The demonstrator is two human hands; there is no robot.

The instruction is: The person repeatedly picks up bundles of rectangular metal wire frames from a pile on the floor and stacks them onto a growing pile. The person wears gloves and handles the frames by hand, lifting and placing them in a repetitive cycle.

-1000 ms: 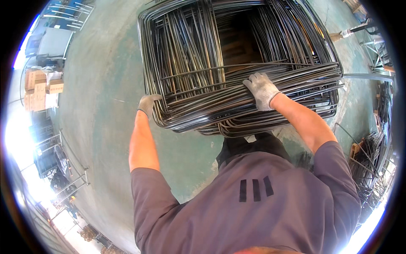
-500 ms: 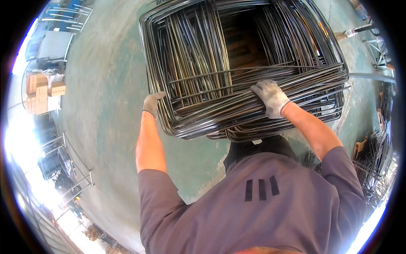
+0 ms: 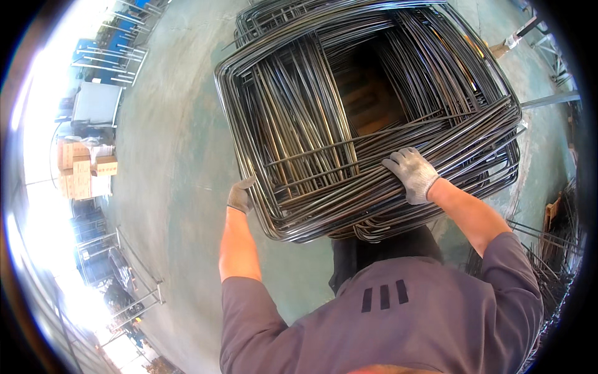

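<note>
Frame stack [image 3: 334,118] before the person [image 3: 398,330], boxes [image 3: 81,171] well to its left.

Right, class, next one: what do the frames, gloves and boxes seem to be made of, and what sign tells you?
Frames: probably steel, dark and smooth; bright streaks of shine run along the thin bars.
Gloves: likely knitted fabric, matt greyish-white, fibre unclear; they follow the fingers softly.
Boxes: seemingly cardboard, matt brown, with flat sides and straight edges.

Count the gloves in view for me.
2: one on the left hand, at the left edge of the metal frames; one on the right hand, over their near bars. Others may be hidden.
</note>
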